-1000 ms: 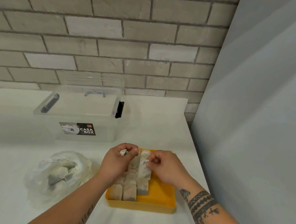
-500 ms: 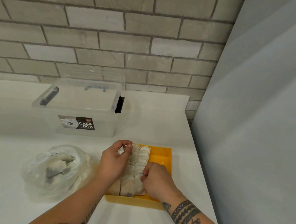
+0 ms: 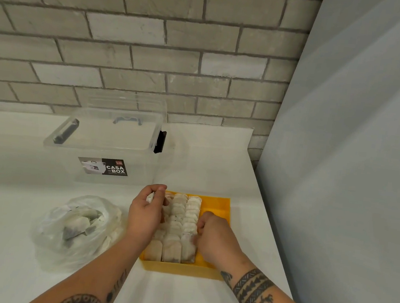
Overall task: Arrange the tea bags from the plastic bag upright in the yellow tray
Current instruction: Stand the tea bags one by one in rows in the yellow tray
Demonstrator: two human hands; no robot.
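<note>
Tea bags stand upright in three packed rows inside the yellow tray, filling its left part and leaving a bare strip along the right wall. More of them lie loose in the crumpled plastic bag, just left of the tray on the white desk.

From the head view, your left hand rests on the tray's left row with its fingers pinched together on a small white scrap at the far end; it looks like a tea bag or its tag, but you cannot tell which. Your right hand sits at the right side of the third row, fingers curled against the bags, seemingly pressing them; whether it grips one is hidden.

These bags will probably handle as light, soft and limp paper pouches that crumple and may tear if squeezed. Take each by its top edge with two fingertips, and steady the neighbours so the row does not topple.

Beyond the tray stands a clear plastic storage box with dark clips; its label reads "CASA BOX". The smaller print on it is too fine to read.
</note>
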